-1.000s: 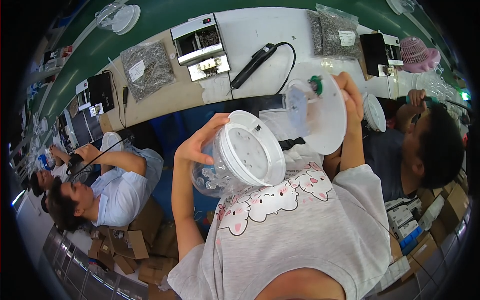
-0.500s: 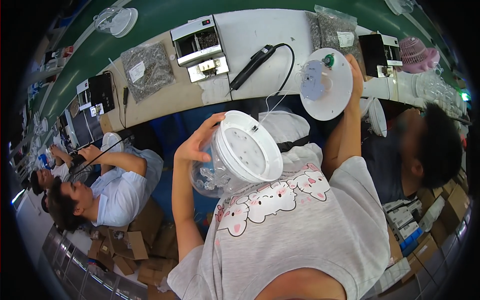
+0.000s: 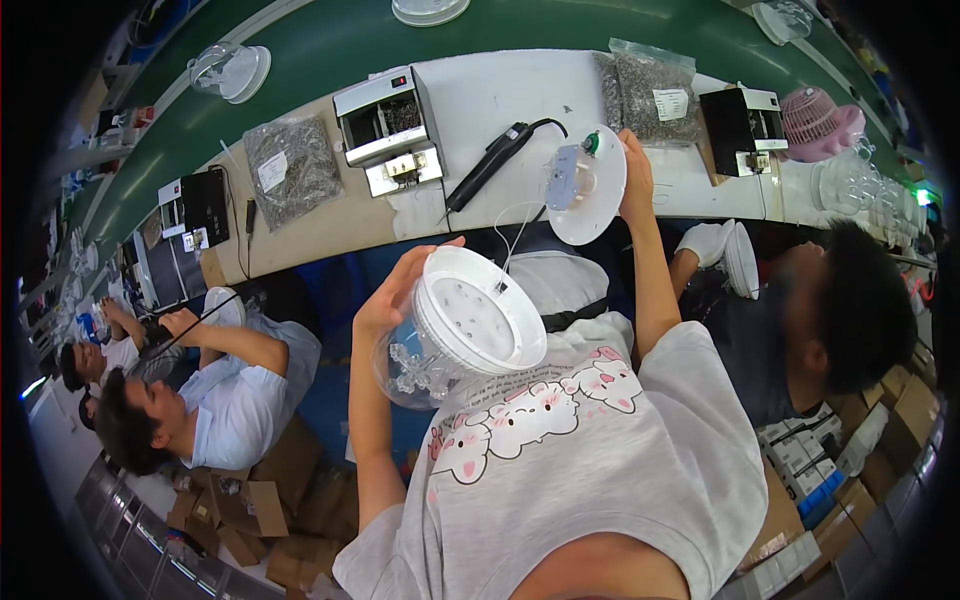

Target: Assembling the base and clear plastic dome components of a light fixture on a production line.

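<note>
My left hand (image 3: 392,293) is closed around a clear dome (image 3: 415,365) with a white round base (image 3: 482,310); small clear shapes show inside the dome. The base tilts toward the right, its recessed underside in view. My right hand (image 3: 636,180) grips the edge of a white disc (image 3: 605,200), its fingers partly hidden behind it. On the disc's inner face sit a pale circuit board (image 3: 563,178) and a small green part (image 3: 591,143). Thin wires (image 3: 512,235) run between the disc and the base. A black electric screwdriver (image 3: 492,165) lies on the bench beyond my hands.
A screw feeder (image 3: 392,130) stands on the bench (image 3: 480,85), with bags of screws (image 3: 292,170) (image 3: 655,95) on either side. Another feeder (image 3: 742,130) and a pink fan (image 3: 820,122) are at right. Co-workers sit at left (image 3: 240,390) and right (image 3: 790,320). A green conveyor (image 3: 330,55) runs behind.
My right hand has brought the disc left and a little nearer, turning it more edge-on. The dome with its base has shifted slightly left and down. A clear-domed piece has appeared on the conveyor.
</note>
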Available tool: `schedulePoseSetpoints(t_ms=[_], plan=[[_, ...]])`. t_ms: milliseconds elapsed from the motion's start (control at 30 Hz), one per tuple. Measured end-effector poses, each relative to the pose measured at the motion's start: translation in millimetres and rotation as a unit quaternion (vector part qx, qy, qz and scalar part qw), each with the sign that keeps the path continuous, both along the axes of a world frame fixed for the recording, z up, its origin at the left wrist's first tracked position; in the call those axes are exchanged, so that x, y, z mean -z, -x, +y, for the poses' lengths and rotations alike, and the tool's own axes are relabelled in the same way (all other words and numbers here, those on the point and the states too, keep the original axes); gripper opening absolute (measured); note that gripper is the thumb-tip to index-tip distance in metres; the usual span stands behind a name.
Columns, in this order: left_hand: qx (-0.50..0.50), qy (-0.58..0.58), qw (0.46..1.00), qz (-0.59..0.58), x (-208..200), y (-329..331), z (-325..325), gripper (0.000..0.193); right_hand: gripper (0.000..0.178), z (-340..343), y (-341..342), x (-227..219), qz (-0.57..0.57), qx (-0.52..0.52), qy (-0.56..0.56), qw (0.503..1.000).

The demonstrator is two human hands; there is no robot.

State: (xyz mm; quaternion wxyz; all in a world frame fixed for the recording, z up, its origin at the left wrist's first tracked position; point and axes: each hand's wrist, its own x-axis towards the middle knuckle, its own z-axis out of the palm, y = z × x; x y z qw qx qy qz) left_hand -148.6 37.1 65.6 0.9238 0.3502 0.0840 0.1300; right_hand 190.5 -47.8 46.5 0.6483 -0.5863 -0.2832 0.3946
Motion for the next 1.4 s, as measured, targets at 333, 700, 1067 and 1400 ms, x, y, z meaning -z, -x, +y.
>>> schedulePoseSetpoints(t_ms=[333, 700, 1067, 1400], plan=[[-0.04, -0.066, 0.996, -0.053, -15, 10, -14, 0.088, 0.017, -14, 13, -83, -0.062, -0.078, -0.079, 0.992], [-0.093, 0.006, 0.996, 0.001, -10, 20, -26, 0.087, 0.02, -22, 37, -111, -0.004, -0.169, -0.146, 0.975], [-0.155, -0.044, 0.985, -0.062, -8, 29, -25, 0.084, 0.025, -13, 54, -135, 0.022, -0.165, -0.156, 0.974], [-0.164, -0.168, 0.949, -0.208, -5, 37, -10, 0.083, 0.015, -11, 73, -140, -0.028, -0.014, -0.108, 0.994]])
